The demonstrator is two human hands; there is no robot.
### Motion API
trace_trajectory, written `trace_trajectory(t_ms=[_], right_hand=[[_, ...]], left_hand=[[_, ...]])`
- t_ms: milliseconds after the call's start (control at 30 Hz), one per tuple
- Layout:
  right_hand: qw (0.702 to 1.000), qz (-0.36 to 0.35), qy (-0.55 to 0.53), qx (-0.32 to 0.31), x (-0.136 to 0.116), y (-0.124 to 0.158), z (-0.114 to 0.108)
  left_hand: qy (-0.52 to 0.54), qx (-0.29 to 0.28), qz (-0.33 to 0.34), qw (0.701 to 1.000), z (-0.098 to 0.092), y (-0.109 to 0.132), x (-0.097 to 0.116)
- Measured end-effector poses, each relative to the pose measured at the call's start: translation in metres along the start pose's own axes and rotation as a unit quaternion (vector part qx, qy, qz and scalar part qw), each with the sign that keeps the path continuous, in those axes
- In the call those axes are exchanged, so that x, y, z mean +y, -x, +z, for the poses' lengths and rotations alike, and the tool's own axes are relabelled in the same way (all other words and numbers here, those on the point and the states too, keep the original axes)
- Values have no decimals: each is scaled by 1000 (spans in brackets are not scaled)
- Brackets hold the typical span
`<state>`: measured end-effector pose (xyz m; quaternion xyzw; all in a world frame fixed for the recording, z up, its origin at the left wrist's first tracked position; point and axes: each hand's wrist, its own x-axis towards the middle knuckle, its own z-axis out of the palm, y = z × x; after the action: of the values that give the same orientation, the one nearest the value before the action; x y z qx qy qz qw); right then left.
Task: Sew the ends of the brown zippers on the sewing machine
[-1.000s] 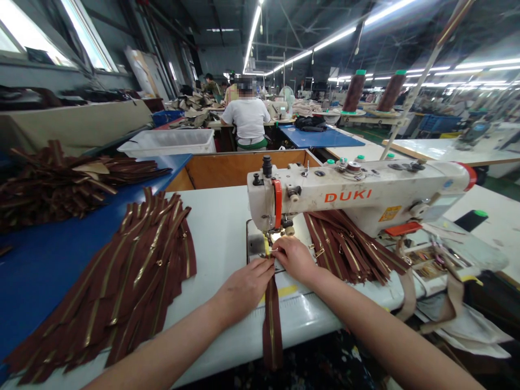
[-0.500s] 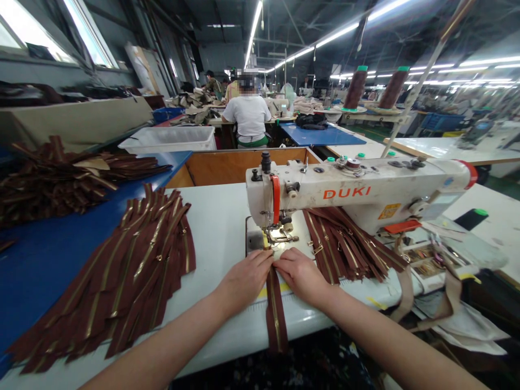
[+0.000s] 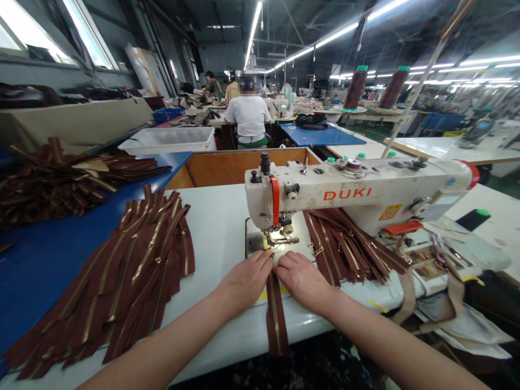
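A brown zipper (image 3: 277, 319) with gold teeth runs from under my fingers down over the front edge of the machine bed. My left hand (image 3: 252, 275) is closed on its upper end from the left, fingertips just in front of the presser foot (image 3: 284, 236). From the right, my right hand (image 3: 298, 275) pinches at the same end, its fingertips close to the left ones. The hands cover the zipper's top, so its exact place at the needle is hidden. Above stands the white sewing machine (image 3: 309, 187), its lamp lighting the needle plate.
Brown zippers (image 3: 134, 271) lie spread at the left, more zippers (image 3: 345, 246) under the machine arm. Another bundle (image 3: 60, 179) rests on the blue table (image 3: 36, 276). At right is a tray (image 3: 441, 265) of small parts. A person in white (image 3: 247, 116) sits ahead.
Both hands stay at the presser foot with the zipper. The right fingertips have shifted very slightly; otherwise the scene looks almost the same.
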<state>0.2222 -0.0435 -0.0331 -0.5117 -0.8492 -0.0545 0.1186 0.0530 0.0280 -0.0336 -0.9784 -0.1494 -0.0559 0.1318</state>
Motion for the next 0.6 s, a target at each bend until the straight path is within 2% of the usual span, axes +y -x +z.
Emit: trace_trajectory(t_ms=[267,600], right_hand=[[1000,5,13,12,-3,-2,0],[999,17,3,36,10,-18,9]], left_hand=[[13,16,-19,1000,11,3,1],[57,55,-54,995,20,-6,-13]])
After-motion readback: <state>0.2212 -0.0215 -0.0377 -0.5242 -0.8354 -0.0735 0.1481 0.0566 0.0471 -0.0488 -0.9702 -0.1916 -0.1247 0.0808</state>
